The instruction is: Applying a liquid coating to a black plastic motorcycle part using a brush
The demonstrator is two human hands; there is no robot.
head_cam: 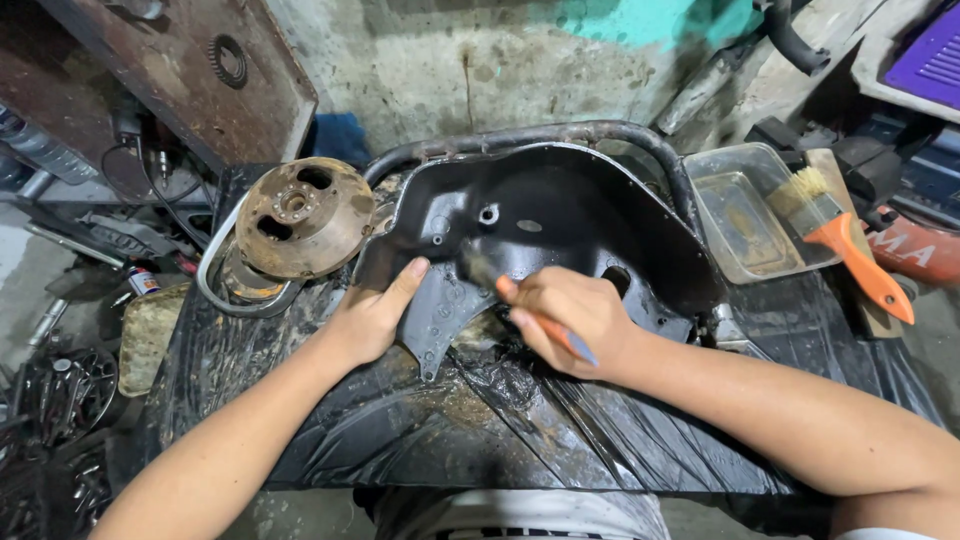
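Grip of the right hand (570,320) is clenched on a small orange-handled brush (545,325), bristles up-left against the black engine cover (540,225). Left hand (372,318) presses flat on the cover's left edge, beside the rusty flywheel (303,217).

Bare forearms, no gloves

Both hands (575,320) are uncovered and smudged with grime; a white sleeve (880,533) edge shows at the right arm, lower corner.
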